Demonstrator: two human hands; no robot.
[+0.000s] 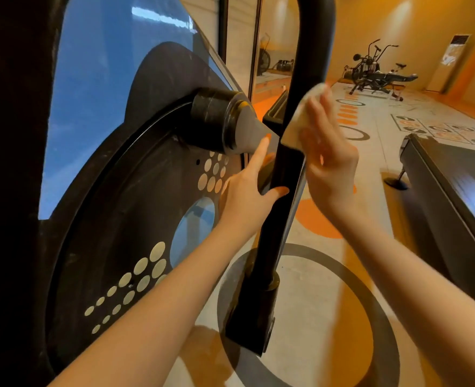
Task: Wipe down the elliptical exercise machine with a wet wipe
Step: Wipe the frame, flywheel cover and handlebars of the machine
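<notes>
Both hands are working on the black swing arm (284, 191) of the elliptical machine (135, 196), seen from the head camera. The left hand (247, 191) is steadying the arm, thumb hooked over its front edge and index finger pointing up toward the crank hub (219, 118). The right hand (325, 160) is pressing the wet wipe (303, 115) against the arm's right side with straight, spread fingers. Being limp, thin and damp, the wipe is likely needing a flat palm behind it to stop it bunching or slipping; the arm itself is looking rigid and heavy. Other exercise bikes (370, 71) are standing well apart across the room.

Warm orange light; blurred, wide-angle distortion
</notes>
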